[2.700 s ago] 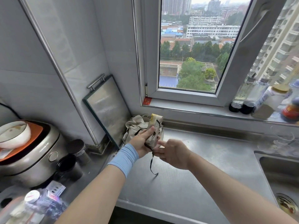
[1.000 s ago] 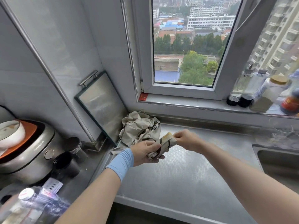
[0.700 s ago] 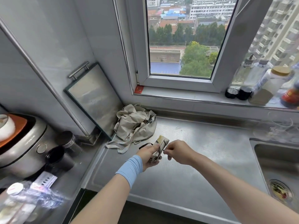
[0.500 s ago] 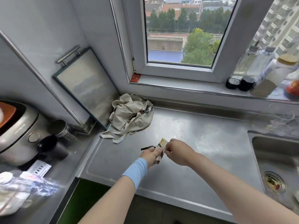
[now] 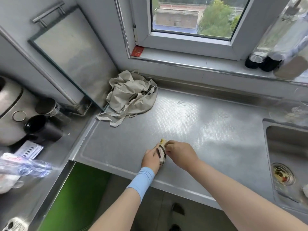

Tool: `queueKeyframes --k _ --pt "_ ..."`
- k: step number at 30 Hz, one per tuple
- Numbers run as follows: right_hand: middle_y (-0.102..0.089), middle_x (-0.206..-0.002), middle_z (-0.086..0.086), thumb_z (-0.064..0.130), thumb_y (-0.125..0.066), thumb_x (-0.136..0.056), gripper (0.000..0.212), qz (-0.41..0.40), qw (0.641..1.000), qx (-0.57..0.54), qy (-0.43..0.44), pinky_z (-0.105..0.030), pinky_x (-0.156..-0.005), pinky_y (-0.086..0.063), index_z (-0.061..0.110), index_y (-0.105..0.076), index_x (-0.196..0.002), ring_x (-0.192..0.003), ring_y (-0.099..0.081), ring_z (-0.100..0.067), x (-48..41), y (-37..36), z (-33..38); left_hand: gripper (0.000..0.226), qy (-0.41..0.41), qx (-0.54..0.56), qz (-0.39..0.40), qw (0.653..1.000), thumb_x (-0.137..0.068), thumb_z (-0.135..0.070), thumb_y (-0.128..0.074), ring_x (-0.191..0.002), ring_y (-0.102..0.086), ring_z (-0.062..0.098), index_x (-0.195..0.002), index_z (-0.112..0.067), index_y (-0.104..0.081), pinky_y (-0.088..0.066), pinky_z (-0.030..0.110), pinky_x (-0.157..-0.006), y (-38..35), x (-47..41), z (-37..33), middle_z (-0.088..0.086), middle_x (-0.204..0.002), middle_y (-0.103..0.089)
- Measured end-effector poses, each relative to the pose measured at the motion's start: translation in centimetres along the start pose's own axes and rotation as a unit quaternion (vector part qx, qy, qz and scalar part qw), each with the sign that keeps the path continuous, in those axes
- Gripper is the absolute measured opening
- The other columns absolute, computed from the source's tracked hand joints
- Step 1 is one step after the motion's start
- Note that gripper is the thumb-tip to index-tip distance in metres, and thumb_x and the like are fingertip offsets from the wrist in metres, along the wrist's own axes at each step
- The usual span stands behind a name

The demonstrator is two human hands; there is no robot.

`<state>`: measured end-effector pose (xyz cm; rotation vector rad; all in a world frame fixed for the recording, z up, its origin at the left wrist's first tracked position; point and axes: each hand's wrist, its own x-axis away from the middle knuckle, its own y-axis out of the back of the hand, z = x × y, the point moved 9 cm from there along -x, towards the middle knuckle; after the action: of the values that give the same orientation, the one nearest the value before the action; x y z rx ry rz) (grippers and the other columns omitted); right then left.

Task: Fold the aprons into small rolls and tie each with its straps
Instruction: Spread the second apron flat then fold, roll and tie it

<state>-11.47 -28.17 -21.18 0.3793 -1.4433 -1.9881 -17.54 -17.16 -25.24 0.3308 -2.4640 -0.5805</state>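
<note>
Head view, looking down at the steel counter (image 5: 208, 130): I have the small apron roll (image 5: 162, 151) pinned between both hands near the counter's front edge, well apart from the second apron (image 5: 131, 95), which lies crumpled in the back corner beside the leaning tray (image 5: 70, 52). My left hand (image 5: 150, 158), with a blue band at the wrist, is closed around the roll's left side, thumb lying over the dark strap (image 5: 159, 152) that crosses it. My right hand (image 5: 180, 153) is closed too, fingertips pinching at the roll's upper right; whether they have the strap's end or just the cloth I cannot tell, since the knuckles cover it.

As I judge it, the step in hand is cinching and knotting the strap. To do that well I would keep the left hand squeezing so the roll does not spring loose, draw the strap snug across the middle rather than near an end where it could slip off, and tuck or knot the tail against the counter for support. The main risk is easing the left hand too soon. The crumpled apron is yet to be rolled.
</note>
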Motion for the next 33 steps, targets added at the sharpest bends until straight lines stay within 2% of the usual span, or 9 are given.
queueKeyframes --k 3,5,11,14,20,22,25,29,33 --pt "-0.066 -0.115 0.013 0.033 -0.055 -0.097 0.024 -0.003 1.000 -0.015 -0.004 -0.034 -0.070 -0.054 0.021 -0.075 -0.092 -0.089 -0.069 -0.018 0.1 0.3 0.1 0.028 -0.060 -0.052 -0.063 0.995 -0.098 -0.029 -0.050 -0.092 -0.056 0.013 -0.109 -0.013 -0.071 -0.035 0.010 -0.077 2.0 0.0 -0.5 -0.002 -0.111 -0.059" --pt "-0.066 -0.118 0.014 0.031 -0.058 -0.095 0.022 -0.010 0.999 -0.037 -0.014 -0.030 -0.073 -0.051 0.020 -0.076 -0.093 -0.092 -0.068 -0.016 0.0 0.6 0.3 0.017 -0.105 -0.061 -0.086 0.989 -0.092 -0.025 -0.062 -0.090 -0.060 0.009 -0.100 -0.014 -0.073 -0.036 0.000 -0.069 3.0 0.1 -1.1 -0.011 -0.101 -0.062" --pt "-0.061 -0.101 0.004 0.034 -0.059 -0.094 0.018 -0.013 0.996 -0.053 -0.072 -0.029 -0.063 -0.039 0.026 -0.076 -0.096 -0.083 -0.064 -0.022 -0.3 1.3 -1.0 0.012 -0.354 -0.205 -0.041 0.912 -0.083 -0.014 -0.070 -0.107 -0.060 0.012 -0.091 -0.018 -0.078 -0.048 0.022 -0.091 2.1 1.1 -4.6 -0.004 -0.114 -0.066" --pt "-0.071 -0.090 0.005 0.036 -0.060 -0.093 0.018 0.031 0.991 -0.086 -0.102 -0.028 -0.066 -0.045 0.026 -0.074 -0.096 -0.085 -0.064 -0.017 -0.4 1.3 -1.8 0.012 -0.415 -0.222 0.005 0.882 -0.081 -0.015 -0.068 -0.113 -0.061 0.019 -0.088 -0.016 -0.077 -0.051 0.030 -0.094 0.7 1.8 -5.1 -0.001 -0.109 -0.069" --pt "-0.071 -0.083 0.007 0.019 -0.055 -0.087 0.019 0.069 0.952 -0.256 -0.153 -0.032 -0.078 -0.055 0.027 -0.071 -0.089 -0.082 -0.066 -0.011 1.4 0.1 -2.7 0.009 -0.391 -0.233 -0.011 0.890 -0.079 -0.021 -0.069 -0.083 -0.062 0.016 -0.084 -0.021 -0.077 -0.055 0.028 -0.067 -0.2 1.7 -5.7 -0.004 -0.092 -0.064" --pt "-0.071 -0.085 0.009 0.024 -0.057 -0.083 0.017 0.061 0.947 -0.275 -0.156 -0.030 -0.078 -0.054 0.027 -0.072 -0.087 -0.083 -0.065 -0.010 2.1 0.1 -2.7 0.006 -0.375 -0.250 -0.028 0.892 -0.080 -0.022 -0.071 -0.081 -0.060 0.015 -0.080 -0.020 -0.077 -0.054 0.028 -0.063 -0.6 1.9 -5.7 -0.003 -0.088 -0.061" --pt "-0.072 -0.078 0.006 0.047 -0.063 -0.076 0.026 0.044 0.943 -0.288 -0.158 -0.027 -0.071 -0.052 0.024 -0.076 -0.081 -0.076 -0.065 -0.007 2.9 0.4 -2.4 0.007 -0.316 -0.259 -0.040 0.912 -0.080 -0.020 -0.068 -0.082 -0.056 0.014 -0.080 -0.015 -0.073 -0.052 0.027 -0.067 -0.6 1.5 -5.3 -0.003 -0.088 -0.057" --pt "-0.073 -0.077 0.005 0.034 -0.069 -0.085 0.016 0.023 0.960 -0.237 -0.147 -0.022 -0.065 -0.049 0.021 -0.078 -0.083 -0.073 -0.064 -0.009 2.9 0.9 -2.2 0.014 -0.324 -0.298 -0.029 0.897 -0.085 -0.022 -0.064 -0.098 -0.055 0.015 -0.085 -0.017 -0.077 -0.052 0.027 -0.075 -0.8 1.6 -5.9 -0.005 -0.097 -0.061" --pt "-0.073 -0.086 0.001 0.036 -0.062 -0.093 0.024 0.029 0.982 -0.153 -0.107 -0.030 -0.069 -0.050 0.017 -0.075 -0.090 -0.079 -0.064 -0.015 2.1 1.3 -1.8 0.030 -0.318 -0.376 0.057 0.869 -0.090 -0.030 -0.050 -0.111 -0.047 0.015 -0.111 -0.035 -0.070 -0.049 0.030 -0.084 -1.2 1.7 -5.5 -0.013 -0.124 -0.058"
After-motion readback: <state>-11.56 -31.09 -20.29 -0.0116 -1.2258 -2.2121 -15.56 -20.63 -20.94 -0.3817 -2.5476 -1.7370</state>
